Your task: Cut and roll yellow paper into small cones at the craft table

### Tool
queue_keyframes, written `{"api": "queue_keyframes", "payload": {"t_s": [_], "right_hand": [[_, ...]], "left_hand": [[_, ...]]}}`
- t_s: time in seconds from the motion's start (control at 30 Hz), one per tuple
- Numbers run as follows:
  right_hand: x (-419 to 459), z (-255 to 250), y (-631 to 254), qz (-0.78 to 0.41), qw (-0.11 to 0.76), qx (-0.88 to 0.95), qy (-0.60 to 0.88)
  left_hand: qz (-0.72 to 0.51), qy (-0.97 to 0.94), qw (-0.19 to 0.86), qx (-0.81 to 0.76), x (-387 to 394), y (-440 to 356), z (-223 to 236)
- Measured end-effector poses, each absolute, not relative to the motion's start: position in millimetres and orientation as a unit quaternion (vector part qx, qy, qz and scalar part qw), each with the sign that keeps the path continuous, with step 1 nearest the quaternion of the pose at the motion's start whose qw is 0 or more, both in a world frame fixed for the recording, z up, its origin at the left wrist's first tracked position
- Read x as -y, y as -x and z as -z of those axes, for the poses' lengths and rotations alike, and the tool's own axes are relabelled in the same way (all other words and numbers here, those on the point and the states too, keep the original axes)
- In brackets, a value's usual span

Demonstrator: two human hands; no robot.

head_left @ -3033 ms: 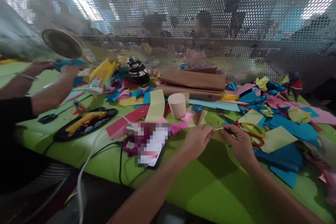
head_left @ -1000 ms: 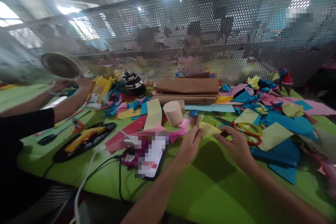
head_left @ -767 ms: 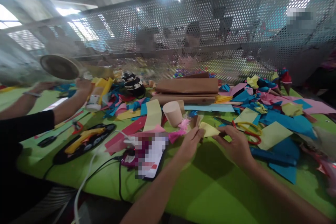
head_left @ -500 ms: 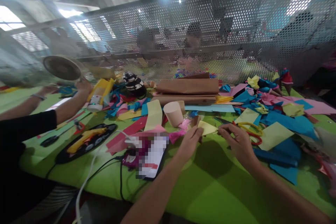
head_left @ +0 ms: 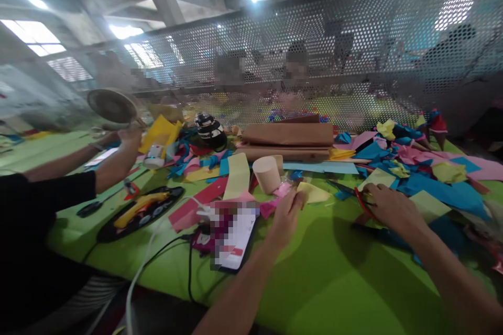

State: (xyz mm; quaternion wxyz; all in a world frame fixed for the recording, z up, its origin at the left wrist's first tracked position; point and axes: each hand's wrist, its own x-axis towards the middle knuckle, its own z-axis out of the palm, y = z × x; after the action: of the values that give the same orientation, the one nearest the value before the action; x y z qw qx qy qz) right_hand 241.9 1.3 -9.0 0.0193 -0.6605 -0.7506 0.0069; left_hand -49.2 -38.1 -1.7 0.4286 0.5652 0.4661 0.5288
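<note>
My left hand (head_left: 288, 213) pinches the near corner of a small yellow paper piece (head_left: 313, 192) that lies on the green table (head_left: 314, 282). My right hand (head_left: 389, 209) has moved to the right and is closed over the red and yellow scissors (head_left: 362, 200), whose handles sit under its fingers. A tan paper cup (head_left: 266, 173) lies on its side just beyond my left hand.
Blue, pink and yellow paper scraps (head_left: 428, 178) cover the right side. Brown paper rolls (head_left: 288, 138) lie at the back. A phone (head_left: 233, 235) with cables sits at left, beside a yellow glue gun (head_left: 137, 204) on a black tray. A person's arms (head_left: 113, 159) work at far left.
My right hand let go of the yellow paper and moved right onto the scissors. My left hand keeps hold of the paper. The camera turned slightly left.
</note>
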Motion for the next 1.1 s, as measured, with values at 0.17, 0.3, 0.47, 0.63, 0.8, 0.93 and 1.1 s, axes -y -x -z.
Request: {"api": "queue_keyframes", "payload": {"t_s": [0.17,0.3,0.47,0.63,0.8,0.93,1.1], "right_hand": [[-0.3,3.4,-238.3,0.008,0.054,0.747,0.662],[9.0,-9.5,-219.4,-0.06,0.262,0.771,0.577],[32.1,-19.3,-178.3,-0.338,0.444,0.715,0.421],[44.1,-14.5,-158.4,-0.397,0.469,0.672,0.412],[44.1,-8.0,-156.5,-0.387,0.482,0.658,0.43],[43.5,-6.0,-157.0,-0.375,0.486,0.659,0.434],[43.5,-4.7,-157.0,-0.369,0.497,0.655,0.433]], "left_hand": [[-0.537,-0.427,0.592,-0.423,32.5,46.7,4.2],[-0.526,-0.35,0.658,-0.41,32.5,43.5,6.5],[-0.48,-0.315,0.693,-0.435,38.5,36.2,5.6],[-0.44,-0.351,0.711,-0.422,44.5,30.3,6.1],[-0.403,-0.391,0.711,-0.423,45.2,29.0,13.1],[-0.398,-0.404,0.707,-0.421,45.3,28.9,13.9],[-0.392,-0.413,0.708,-0.417,45.3,28.5,12.2]]}}
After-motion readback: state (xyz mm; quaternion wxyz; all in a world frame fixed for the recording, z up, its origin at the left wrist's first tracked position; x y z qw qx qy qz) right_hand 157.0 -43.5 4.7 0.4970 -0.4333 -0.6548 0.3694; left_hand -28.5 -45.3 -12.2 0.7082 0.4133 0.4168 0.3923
